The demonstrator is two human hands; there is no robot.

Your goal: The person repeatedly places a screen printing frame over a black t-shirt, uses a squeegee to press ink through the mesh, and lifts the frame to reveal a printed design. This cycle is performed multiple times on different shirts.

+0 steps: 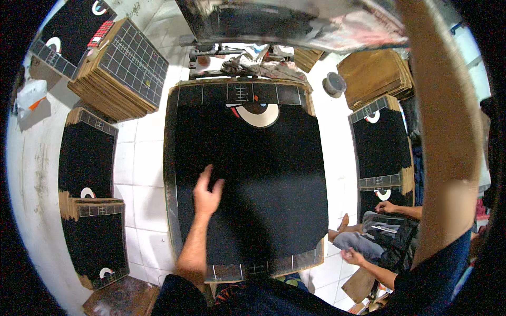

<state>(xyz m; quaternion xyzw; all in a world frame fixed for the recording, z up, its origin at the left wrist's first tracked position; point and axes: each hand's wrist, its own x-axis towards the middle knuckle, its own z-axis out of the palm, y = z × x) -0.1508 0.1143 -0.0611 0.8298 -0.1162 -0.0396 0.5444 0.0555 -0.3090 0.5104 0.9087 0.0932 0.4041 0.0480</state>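
Observation:
A large black panel point(247, 158) lies on a board in front of me, with lined strips at its far and near ends. A cream, red and black curved print point(258, 114) shows near its far edge. My left hand point(207, 194) is over the panel's left half, thumb apart from the fingers and holding nothing; whether it touches the surface I cannot tell. My right arm point(448, 131) is raised along the right side and leaves the view at the top, so its hand is out of sight. Across the top stands a paint-stained frame point(295, 23), tilted up.
Stacks of brown boards point(118, 71) stand at the far left, and another board stack point(374, 76) is at the far right. Printed black panels lie left point(87, 158) and right point(382, 142). A round tub point(334, 83) stands on the floor. A co-worker point(379, 237) sits at the right.

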